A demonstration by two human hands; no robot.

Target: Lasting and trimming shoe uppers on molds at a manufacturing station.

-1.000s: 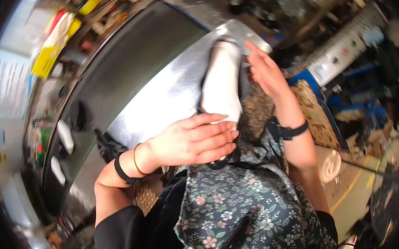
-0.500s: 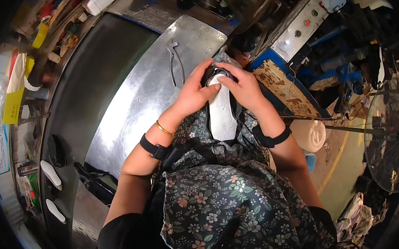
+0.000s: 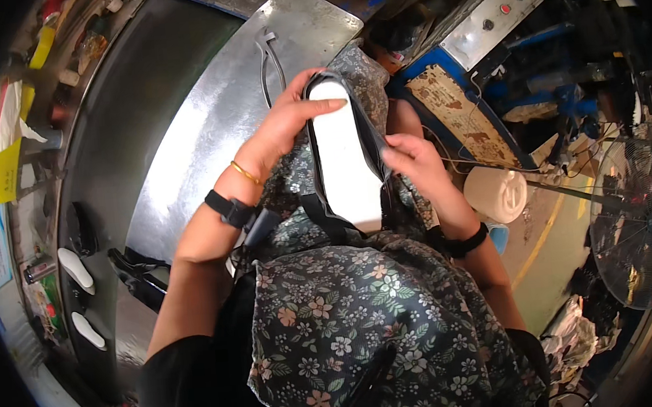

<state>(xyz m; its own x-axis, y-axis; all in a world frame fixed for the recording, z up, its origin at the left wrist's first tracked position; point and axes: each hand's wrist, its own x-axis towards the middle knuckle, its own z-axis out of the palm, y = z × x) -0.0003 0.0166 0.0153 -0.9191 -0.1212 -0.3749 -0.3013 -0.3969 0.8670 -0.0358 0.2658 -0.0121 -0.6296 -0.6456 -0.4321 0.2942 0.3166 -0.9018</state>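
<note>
Over my lap I hold a shoe upper (image 3: pixel 378 150) of dark material, wrapped round a white shoe-last-shaped piece (image 3: pixel 342 160) whose flat face points up. My left hand (image 3: pixel 292 118) is closed on the far rounded end, with its thumb lying on the white face. The fingers of my right hand (image 3: pixel 421 164) pinch the dark edge on the right side. Lasting pliers (image 3: pixel 269 62) of grey metal lie on the metal sheet (image 3: pixel 193 164), beyond my left hand. A shiny black shoe (image 3: pixel 142 283) rests at the near left, apart from both hands.
A dark conveyor belt (image 3: pixel 151 72) runs along the left, bearing white sole-shaped pieces (image 3: pixel 76 270) and another black shoe (image 3: pixel 81 229). A machine's control panel (image 3: pixel 473 35) stands at the far right. A pale plastic jug (image 3: pixel 493 190) and a caged fan (image 3: pixel 635 233) are at the right.
My right hand has left the far end and moved right and nearer, down the shoe's side. My left hand has shifted slightly left. The dark upper now stands away from the white piece.
</note>
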